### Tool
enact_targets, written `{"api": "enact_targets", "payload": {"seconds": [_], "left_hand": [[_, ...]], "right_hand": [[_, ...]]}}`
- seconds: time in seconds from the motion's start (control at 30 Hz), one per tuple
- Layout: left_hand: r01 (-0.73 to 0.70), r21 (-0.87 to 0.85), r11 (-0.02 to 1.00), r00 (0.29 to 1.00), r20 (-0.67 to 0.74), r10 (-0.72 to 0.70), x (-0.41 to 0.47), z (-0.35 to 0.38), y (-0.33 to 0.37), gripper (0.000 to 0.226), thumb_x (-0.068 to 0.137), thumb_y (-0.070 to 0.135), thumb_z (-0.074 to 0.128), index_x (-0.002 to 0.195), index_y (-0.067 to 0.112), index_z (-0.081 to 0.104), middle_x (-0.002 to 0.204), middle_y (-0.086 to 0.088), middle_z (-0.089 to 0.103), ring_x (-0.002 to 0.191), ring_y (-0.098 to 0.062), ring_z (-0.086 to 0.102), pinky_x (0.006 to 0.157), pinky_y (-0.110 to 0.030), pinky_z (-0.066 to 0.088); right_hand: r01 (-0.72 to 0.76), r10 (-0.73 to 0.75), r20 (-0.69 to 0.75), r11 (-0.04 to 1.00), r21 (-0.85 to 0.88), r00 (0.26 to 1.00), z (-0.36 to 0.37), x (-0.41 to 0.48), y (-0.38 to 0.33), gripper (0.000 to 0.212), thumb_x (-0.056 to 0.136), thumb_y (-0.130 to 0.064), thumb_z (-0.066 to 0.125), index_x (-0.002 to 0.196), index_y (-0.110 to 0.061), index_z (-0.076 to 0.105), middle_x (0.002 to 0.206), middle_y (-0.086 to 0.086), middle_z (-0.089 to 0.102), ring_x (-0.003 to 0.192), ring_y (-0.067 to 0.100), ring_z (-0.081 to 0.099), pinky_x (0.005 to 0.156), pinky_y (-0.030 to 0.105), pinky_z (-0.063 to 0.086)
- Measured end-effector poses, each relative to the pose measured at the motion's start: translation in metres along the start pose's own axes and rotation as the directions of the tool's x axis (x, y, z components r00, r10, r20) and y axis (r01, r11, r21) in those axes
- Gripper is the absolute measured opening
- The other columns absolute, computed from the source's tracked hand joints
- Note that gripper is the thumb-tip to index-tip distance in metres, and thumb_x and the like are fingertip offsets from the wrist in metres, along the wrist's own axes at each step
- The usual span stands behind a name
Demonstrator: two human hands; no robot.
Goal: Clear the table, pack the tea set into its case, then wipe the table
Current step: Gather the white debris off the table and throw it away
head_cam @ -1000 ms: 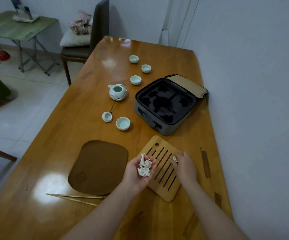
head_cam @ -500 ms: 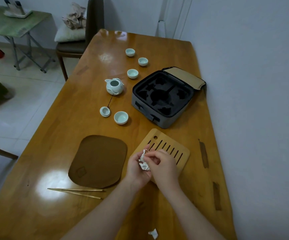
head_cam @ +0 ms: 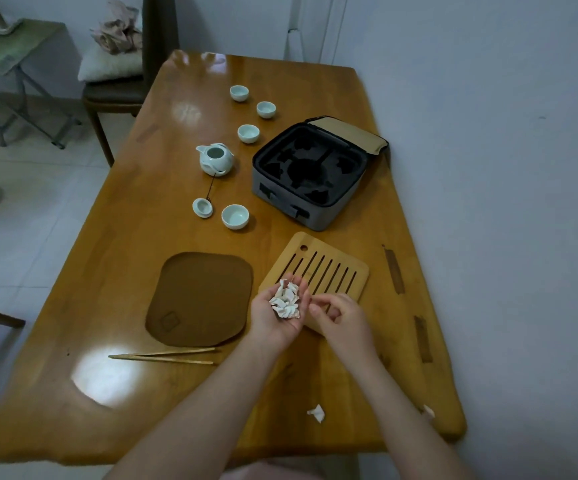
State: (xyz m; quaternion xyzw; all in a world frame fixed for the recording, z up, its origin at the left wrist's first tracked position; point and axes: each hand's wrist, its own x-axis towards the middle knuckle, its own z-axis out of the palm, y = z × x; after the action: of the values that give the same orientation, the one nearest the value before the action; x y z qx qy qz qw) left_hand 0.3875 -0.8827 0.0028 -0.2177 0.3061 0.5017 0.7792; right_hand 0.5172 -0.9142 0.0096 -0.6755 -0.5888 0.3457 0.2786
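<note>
My left hand (head_cam: 275, 318) lies palm up over the near corner of the slatted bamboo tray (head_cam: 332, 268), carrying a heap of crumpled white paper scraps (head_cam: 285, 301). My right hand (head_cam: 341, 317) hovers just right of it with loosely curled fingers and nothing in them. Farther back stands the open grey case (head_cam: 311, 171) with empty black foam slots. To its left are the lidless pale teapot (head_cam: 215, 160), its lid (head_cam: 202, 206) and one cup (head_cam: 235, 216). Three cups (head_cam: 248, 133) stand beyond. A brown mat (head_cam: 201, 299) and wooden tongs (head_cam: 166, 355) lie at the left.
Two white paper scraps lie on the wooden table (head_cam: 124, 237), one near the front edge (head_cam: 317, 412) and one at the right corner (head_cam: 428, 410). The wall runs close along the table's right side. A chair (head_cam: 124, 81) stands at the far left end.
My right hand carried a scrap from the tray into my left palm, then drew back to the right. The view tilted down, showing the table's front edge.
</note>
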Motion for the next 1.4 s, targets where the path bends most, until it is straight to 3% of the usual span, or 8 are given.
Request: {"api": "enact_targets", "payload": {"seconds": [0.33,0.47,0.63,0.8,0.9,1.1,1.27,1.4], "left_hand": [[0.018,0.036,0.999,1.0,-0.024,-0.017,-0.042,-0.031,-0.004,0.031,0.098,0.018,0.04,0.108,0.003,0.066,0.094,-0.015,0.073,0.089,-0.027,0.07,0.075,-0.037,0.059],[0.029,0.051,0.998,0.999,-0.032,-0.027,-0.056,-0.048,-0.004,0.03,0.097,0.017,0.041,0.107,0.003,0.066,0.095,-0.015,0.073,0.092,-0.027,0.069,0.075,-0.037,0.06],[0.042,0.047,0.998,0.997,-0.063,-0.039,-0.068,-0.065,-0.004,0.029,0.097,0.017,0.045,0.11,0.002,0.066,0.104,-0.017,0.07,0.098,-0.029,0.068,0.083,-0.038,0.057],[0.071,0.098,0.993,0.993,-0.101,-0.061,-0.068,-0.077,-0.004,0.032,0.098,0.02,0.043,0.113,0.002,0.065,0.111,-0.017,0.068,0.102,-0.029,0.066,0.085,-0.039,0.055],[0.113,0.133,0.985,0.991,-0.092,-0.101,-0.069,-0.078,-0.012,0.034,0.099,0.021,0.04,0.114,0.004,0.066,0.11,-0.015,0.069,0.103,-0.028,0.065,0.089,-0.037,0.054],[0.163,0.185,0.969,0.986,-0.077,-0.151,-0.067,-0.068,-0.039,0.034,0.098,0.022,0.041,0.108,0.003,0.068,0.109,-0.015,0.07,0.109,-0.027,0.063,0.103,-0.04,0.046],[0.215,0.115,0.97,0.976,-0.065,-0.208,-0.058,-0.056,-0.059,0.03,0.097,0.019,0.043,0.1,0.001,0.067,0.095,-0.016,0.07,0.092,-0.026,0.066,0.076,-0.041,0.057],[0.19,0.119,0.975,0.981,-0.067,-0.183,-0.052,-0.05,-0.073,0.028,0.097,0.017,0.044,0.104,0.001,0.066,0.1,-0.016,0.07,0.095,-0.028,0.067,0.076,-0.044,0.058]], "right_hand": [[-0.092,0.167,0.209,0.942,-0.324,0.964,0.022,-0.085,0.044,0.029,0.089,-0.027,0.068,0.118,-0.026,0.065,0.098,-0.013,0.051,0.082,0.001,0.051,0.074,0.018,0.046],[-0.094,0.177,0.18,0.915,-0.393,0.968,0.04,-0.11,0.058,0.028,0.088,-0.021,0.069,0.115,-0.023,0.068,0.114,-0.004,0.055,0.103,0.014,0.057,0.084,0.026,0.048],[-0.075,0.136,0.083,0.857,-0.51,0.987,0.053,-0.12,0.057,0.02,0.095,-0.013,0.056,0.106,-0.018,0.071,0.102,0.001,0.06,0.092,0.015,0.059,0.073,0.024,0.046],[-0.238,0.24,-0.193,0.971,0.036,0.951,0.041,-0.124,0.017,0.016,0.087,-0.016,0.07,0.102,-0.022,0.069,0.09,-0.009,0.067,0.08,0.002,0.06,0.067,0.012,0.047],[-0.186,0.226,-0.134,0.948,0.259,0.965,0.033,-0.125,-0.019,0.017,0.082,-0.017,0.076,0.09,-0.03,0.067,0.086,-0.01,0.069,0.08,0.005,0.066,0.071,0.021,0.056],[-0.194,0.221,-0.063,0.938,0.287,0.973,0.03,-0.121,-0.037,0.016,0.083,-0.014,0.074,0.098,-0.02,0.075,0.09,-0.01,0.072,0.085,0.003,0.069,0.081,0.025,0.057],[-0.184,0.272,-0.264,0.931,0.316,0.925,-0.014,-0.124,-0.007,0.006,0.092,-0.028,0.063,0.089,-0.032,0.068,0.083,-0.008,0.071,0.074,0.008,0.069,0.064,0.023,0.057],[-0.376,0.38,-0.41,0.922,0.093,0.829,-0.044,-0.122,0.074,0.017,0.092,-0.019,0.062,0.107,-0.014,0.071,0.101,0.003,0.071,0.091,0.017,0.065,0.074,0.026,0.05]]}}
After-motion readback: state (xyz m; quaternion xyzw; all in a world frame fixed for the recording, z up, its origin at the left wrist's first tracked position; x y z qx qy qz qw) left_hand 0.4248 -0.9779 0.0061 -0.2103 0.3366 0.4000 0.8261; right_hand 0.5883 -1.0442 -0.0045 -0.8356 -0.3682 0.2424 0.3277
